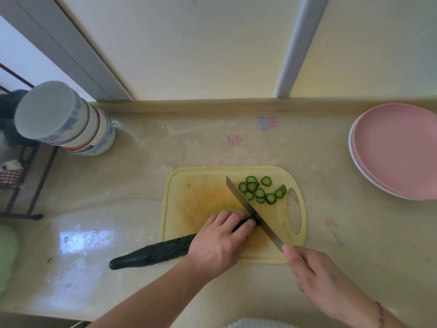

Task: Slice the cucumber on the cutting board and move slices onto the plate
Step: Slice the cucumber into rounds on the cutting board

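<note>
A long dark green cucumber (pixel 151 253) lies slantwise, its left end on the counter and its right end on the yellow cutting board (pixel 189 185). My left hand (pixel 220 240) grips the cucumber near its cut end, fingers curled over it. My right hand (pixel 314 273) holds the handle of a knife (pixel 248 209); the handle is hidden in the hand. The blade rests against the cucumber's end just beyond my left fingertips. Several cucumber slices (pixel 260 191) lie on the board's far right part. A pink plate (pixel 399 150) sits at the right edge.
A stack of upturned patterned bowls (pixel 68 119) stands at the back left beside a dark wire rack (pixel 21 185). A green object (pixel 7 254) shows at the left edge. A wall and window frame rise behind the beige counter (pixel 118 185).
</note>
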A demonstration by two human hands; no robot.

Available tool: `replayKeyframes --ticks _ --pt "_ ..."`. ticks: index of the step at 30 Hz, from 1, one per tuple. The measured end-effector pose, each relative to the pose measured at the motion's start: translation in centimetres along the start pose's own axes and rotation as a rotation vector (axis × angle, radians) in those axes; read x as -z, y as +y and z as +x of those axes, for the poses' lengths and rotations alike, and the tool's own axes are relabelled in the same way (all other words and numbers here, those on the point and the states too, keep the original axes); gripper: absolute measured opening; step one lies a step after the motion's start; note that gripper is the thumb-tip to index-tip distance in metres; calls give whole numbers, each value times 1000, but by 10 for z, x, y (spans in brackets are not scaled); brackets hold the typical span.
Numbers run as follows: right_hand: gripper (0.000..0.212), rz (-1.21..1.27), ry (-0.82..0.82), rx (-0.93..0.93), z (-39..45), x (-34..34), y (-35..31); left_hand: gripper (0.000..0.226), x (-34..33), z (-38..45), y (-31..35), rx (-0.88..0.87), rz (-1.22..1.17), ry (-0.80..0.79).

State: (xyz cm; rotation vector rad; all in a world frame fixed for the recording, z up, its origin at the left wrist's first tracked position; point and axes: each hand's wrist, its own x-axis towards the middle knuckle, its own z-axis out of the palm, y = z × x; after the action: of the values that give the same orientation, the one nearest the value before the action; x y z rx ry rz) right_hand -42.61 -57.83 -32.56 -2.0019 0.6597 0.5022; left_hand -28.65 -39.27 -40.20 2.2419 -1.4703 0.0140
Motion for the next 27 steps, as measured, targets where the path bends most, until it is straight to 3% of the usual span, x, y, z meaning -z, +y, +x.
replayKeyframes --ticks 16,27 --pt "71 -5 18 18 -14 5 -5 26 1 0 0 -6 20 -1" --pt "56 -13 -32 -9 2 -3 -5 25 -1 0 -1 -5 25 -1"
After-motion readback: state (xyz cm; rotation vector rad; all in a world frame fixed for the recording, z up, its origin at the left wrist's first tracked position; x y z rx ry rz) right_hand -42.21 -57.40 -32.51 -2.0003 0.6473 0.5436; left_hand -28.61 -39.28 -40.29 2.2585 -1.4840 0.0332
